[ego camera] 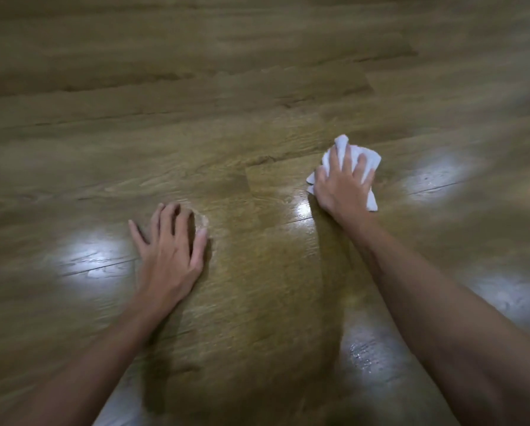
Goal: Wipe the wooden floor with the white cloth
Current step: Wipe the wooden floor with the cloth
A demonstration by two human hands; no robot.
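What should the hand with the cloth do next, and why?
Probably sweep the cloth leftward across the floor toward the left hand. The right hand presses it flat at the right, and the boards between both hands lie within reach.

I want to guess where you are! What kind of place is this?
Probably a room indoors, seen from down low. The wooden floor is shiny planks with lamp glare, the left hand rests on it, and the right hand presses a white cloth down.
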